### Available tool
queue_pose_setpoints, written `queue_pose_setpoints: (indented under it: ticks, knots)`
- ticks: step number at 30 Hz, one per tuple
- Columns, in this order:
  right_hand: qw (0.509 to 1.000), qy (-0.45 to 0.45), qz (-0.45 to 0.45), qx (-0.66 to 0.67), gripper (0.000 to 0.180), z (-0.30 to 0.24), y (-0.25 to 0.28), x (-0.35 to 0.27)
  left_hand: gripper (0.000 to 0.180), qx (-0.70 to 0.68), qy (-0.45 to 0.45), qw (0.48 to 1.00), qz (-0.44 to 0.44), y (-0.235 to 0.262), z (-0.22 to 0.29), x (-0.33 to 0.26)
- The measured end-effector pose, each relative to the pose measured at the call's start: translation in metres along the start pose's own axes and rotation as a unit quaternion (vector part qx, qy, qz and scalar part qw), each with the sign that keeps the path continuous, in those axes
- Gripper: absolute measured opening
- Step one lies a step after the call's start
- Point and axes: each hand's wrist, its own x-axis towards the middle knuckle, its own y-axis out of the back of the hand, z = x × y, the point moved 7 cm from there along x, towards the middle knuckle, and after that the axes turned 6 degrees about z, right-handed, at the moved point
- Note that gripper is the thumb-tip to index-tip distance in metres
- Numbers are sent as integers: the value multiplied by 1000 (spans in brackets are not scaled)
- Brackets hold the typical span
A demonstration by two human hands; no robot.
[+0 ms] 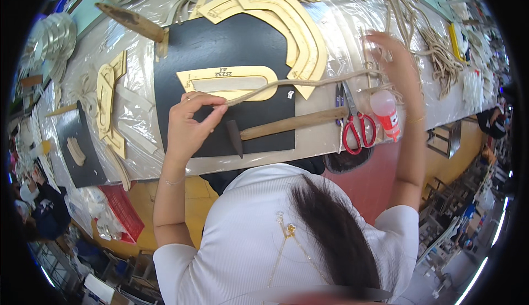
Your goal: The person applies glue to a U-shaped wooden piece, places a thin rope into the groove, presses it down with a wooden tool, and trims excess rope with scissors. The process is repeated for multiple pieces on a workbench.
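Observation:
A long beige cord stretches from left to right over the black board. My left hand pinches its left end between thumb and fingers, just above the board. Under that end lies a cream U-shaped template with a slot cut along it. Beyond the cord's right part, my right hand is raised with its fingers apart, somewhat blurred; nothing shows gripped in it. A hammer with a wooden handle rests across the board's near side. Red-handled scissors lie right of it, beside a clear-and-red bottle.
Larger curved templates overlap the board's far right corner. A wooden peg-like tool sits at its far left. More templates lie left, and bundled cords lie far right. A red crate stands below the table's left edge.

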Motion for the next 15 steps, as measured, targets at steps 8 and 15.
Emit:
queue_pose_setpoints:
  ticks: [8,15]
  knots:
    - [927,178,-158,291,28,-224,-164,-27,21,34,-4,999,42,35,-4,-14]
    - [942,61,-102,313,14,-209,-185,12,28,274,-190,932,140,31,-31,-13]
